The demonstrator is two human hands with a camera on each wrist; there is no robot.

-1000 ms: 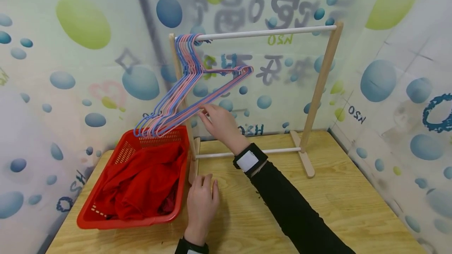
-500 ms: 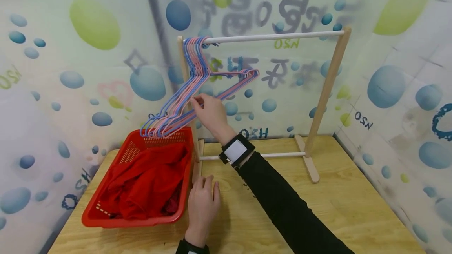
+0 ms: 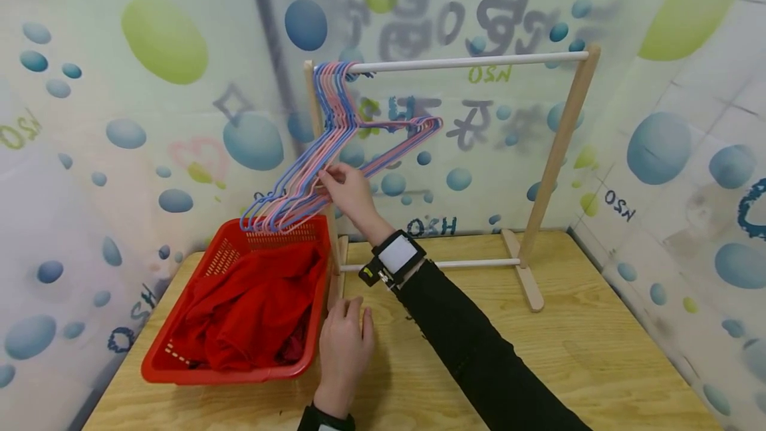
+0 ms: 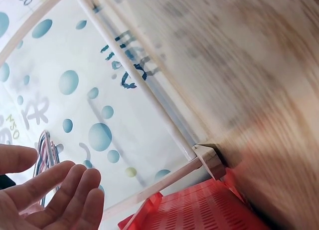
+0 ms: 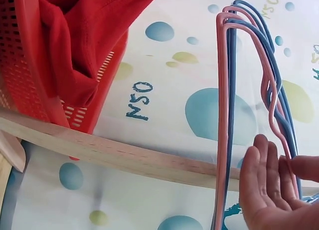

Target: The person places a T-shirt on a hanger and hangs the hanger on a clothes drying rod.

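Pink and blue clothes hangers (image 3: 341, 118) hang bunched at the left end of a rack's white rail (image 3: 467, 62). With thumb and forefinger, my right hand (image 3: 353, 195) pinches the sloping arm of a pink hanger (image 5: 275, 122) at the near side of the bunch; its other fingers stay extended. My left hand (image 3: 345, 348) is low over the table beside the basket, fingers loosely bent and holding nothing. The red plastic basket (image 3: 236, 376) holds crumpled red cloth (image 3: 245, 304), with a darker red piece (image 3: 291, 346) partly hidden underneath.
The rack's right wooden post (image 3: 559, 151) stands on a foot, joined to the left post by a low white bar (image 3: 473, 263). The wooden table (image 3: 479, 324) meets patterned walls at the back and right. The hangers' lower ends overhang the basket's back rim.
My right hand has moved left from the hangers' lower bars to the sloping arm of a pink hanger and pinches it. The left hand stays beside the basket. The head view has shifted slightly.
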